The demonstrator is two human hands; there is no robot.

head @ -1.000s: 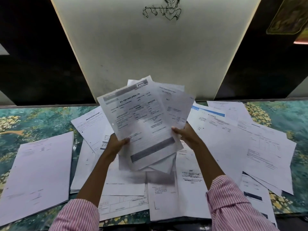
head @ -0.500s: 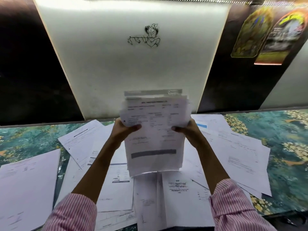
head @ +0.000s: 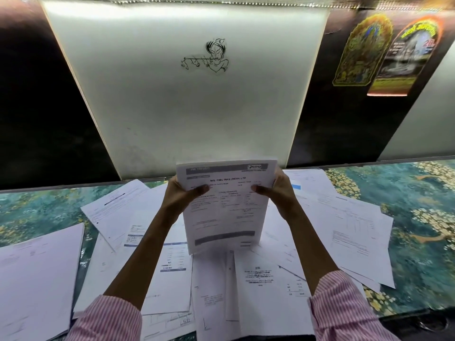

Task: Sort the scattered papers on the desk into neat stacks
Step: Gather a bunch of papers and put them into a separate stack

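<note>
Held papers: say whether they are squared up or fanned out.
Roughly squared up: the held papers show a nearly even top edge, between left hand and right hand.

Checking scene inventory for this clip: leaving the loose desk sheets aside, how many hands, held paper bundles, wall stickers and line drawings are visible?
Hands: 2 (left hand, right hand)
Held paper bundle: 1
Wall stickers: 2 (yellow-rimmed sticker, orange-rimmed sticker)
Flute-player line drawing: 1
Total: 6
</note>
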